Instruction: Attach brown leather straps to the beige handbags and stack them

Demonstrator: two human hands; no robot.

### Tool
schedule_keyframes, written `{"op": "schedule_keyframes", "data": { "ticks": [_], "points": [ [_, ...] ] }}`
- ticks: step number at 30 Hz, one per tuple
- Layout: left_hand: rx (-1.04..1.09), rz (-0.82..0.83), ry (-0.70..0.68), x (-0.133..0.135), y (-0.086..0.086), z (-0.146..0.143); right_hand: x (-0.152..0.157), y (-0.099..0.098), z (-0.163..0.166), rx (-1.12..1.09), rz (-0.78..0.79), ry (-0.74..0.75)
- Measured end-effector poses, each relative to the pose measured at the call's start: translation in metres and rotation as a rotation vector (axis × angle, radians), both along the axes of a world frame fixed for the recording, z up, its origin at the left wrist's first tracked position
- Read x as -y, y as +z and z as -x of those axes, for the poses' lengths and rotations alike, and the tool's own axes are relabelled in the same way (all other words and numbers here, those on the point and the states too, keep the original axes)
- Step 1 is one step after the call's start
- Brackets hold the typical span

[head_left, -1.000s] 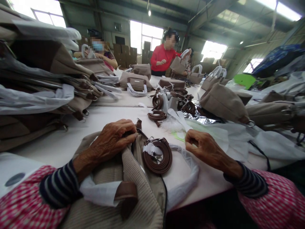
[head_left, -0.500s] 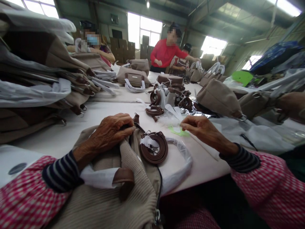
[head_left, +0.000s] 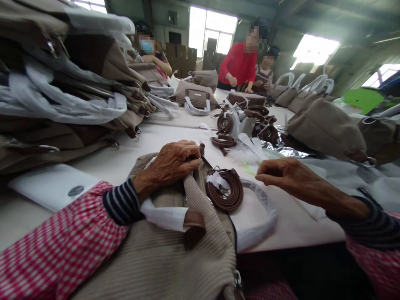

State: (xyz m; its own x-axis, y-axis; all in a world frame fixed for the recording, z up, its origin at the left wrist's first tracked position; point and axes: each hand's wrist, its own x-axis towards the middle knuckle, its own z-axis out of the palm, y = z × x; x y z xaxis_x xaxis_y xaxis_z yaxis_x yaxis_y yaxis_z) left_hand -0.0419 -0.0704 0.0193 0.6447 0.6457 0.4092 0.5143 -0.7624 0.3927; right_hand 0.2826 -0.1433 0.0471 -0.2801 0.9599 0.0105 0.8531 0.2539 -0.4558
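We see the beige ribbed-fabric bag (head_left: 175, 258) cut off below; left of it, stacked taupe fabric bags (head_left: 117, 62) leave the frame. Right of it, we cannot tell whether the right hand (head_left: 290, 183) pinches anything.

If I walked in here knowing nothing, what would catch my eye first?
Probably the ribbed beige bag at the near edge of the table, with the left grip at the edge of its opening and a neatly coiled brown strap just to the right. Next, perhaps the tall heap of bags filling the picture's left side, and the bright red top of a person across the table.
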Motion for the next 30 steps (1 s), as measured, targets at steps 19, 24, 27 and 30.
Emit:
{"op": "schedule_keyframes", "data": {
  "ticks": [19,24,27,30],
  "points": [
    [-0.033,-0.042,0.002,0.001,-0.002,0.000,-0.034,0.025,0.048,0.422,-0.242,0.365],
    [-0.046,-0.039,0.004,0.002,0.000,0.000,-0.032,0.029,0.055,0.417,-0.204,0.370],
    [-0.053,-0.029,0.006,0.002,0.000,0.001,-0.029,0.031,0.062,0.417,-0.187,0.359],
    [-0.043,-0.031,0.002,0.001,-0.001,0.001,-0.026,0.034,0.072,0.442,-0.150,0.326]
  ]
}}
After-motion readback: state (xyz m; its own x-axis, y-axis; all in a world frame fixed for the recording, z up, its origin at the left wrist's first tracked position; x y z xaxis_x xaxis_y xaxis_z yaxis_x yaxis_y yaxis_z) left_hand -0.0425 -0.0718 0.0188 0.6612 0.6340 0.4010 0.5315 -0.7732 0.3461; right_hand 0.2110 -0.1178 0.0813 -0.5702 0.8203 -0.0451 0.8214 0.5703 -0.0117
